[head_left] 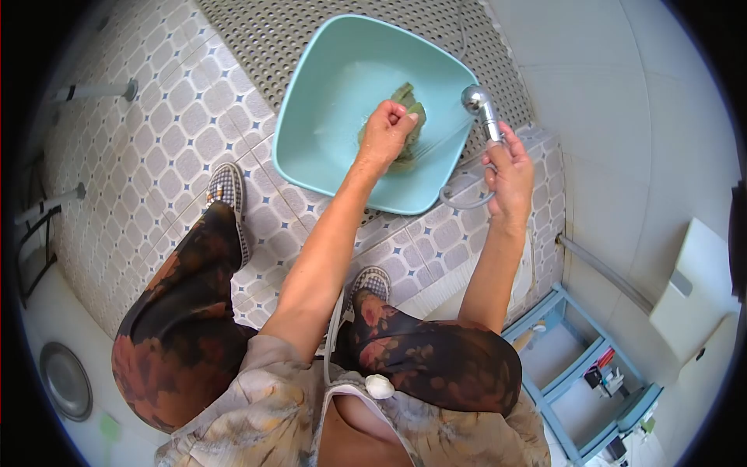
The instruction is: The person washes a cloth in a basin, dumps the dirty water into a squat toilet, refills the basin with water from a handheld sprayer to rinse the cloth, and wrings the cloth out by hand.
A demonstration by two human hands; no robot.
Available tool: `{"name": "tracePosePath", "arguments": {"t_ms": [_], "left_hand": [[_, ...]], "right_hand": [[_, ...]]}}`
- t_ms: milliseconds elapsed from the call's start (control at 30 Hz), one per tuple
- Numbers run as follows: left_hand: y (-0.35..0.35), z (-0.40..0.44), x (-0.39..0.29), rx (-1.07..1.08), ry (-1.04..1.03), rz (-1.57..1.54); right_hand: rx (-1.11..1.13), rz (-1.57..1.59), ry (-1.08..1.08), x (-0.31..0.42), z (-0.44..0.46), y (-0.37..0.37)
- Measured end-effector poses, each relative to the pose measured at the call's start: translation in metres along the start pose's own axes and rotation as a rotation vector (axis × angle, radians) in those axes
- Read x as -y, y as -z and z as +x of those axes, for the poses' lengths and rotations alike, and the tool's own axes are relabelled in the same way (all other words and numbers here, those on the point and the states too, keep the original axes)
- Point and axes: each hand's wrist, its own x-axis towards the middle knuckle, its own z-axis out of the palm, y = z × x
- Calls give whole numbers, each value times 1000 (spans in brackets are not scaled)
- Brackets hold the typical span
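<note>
My left hand is closed on a wet green cloth above the middle of a light-blue plastic basin. Part of the cloth hangs below the fingers, and its lower end is partly hidden by the hand. Wrapped round the handle of a chrome shower head, my right hand is at the basin's right rim. Thin jets of water run from the shower head toward the cloth. A grey hose loops below the right hand.
Under the basin lies a perforated grey mat on patterned floor tiles. At lower right stands a blue shelf rack with small items on it. A metal pipe runs along the right wall. My feet in checkered shoes flank the near side.
</note>
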Motion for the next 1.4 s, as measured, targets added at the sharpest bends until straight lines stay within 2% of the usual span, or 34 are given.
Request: {"name": "tracePosePath", "arguments": {"t_ms": [200,300,400,467,600,700,800,933,1033,1200,1300,1400], "left_hand": [[-13,-9,-17,152,22,-52],[-22,-1,-4,124,75,-17],[-24,6,12,64,149,23],[-22,13,29,-13,137,-79],[-7,16,38,-96,252,-214],[1,18,53,-176,262,-19],[4,12,59,-168,231,110],[-1,2,48,-61,293,164],[-6,-6,34,-42,267,139],[-16,-15,10,-44,103,-27],[-22,-18,-18,-48,67,-74],[-34,-27,-62,-22,-60,-176]], "right_hand": [[-13,132,35,11,11,55],[-2,175,-28,-2,13,54],[157,230,-52,-19,9,32],[216,247,-54,-34,6,16],[146,218,-45,-45,0,-1],[80,241,-46,-52,7,4],[60,259,-63,-56,19,13],[63,163,-50,-54,19,6],[46,69,-16,-49,14,-5],[40,-107,45,-48,12,-8],[26,-66,61,-47,10,-5],[24,-24,76,-41,5,-1]]}}
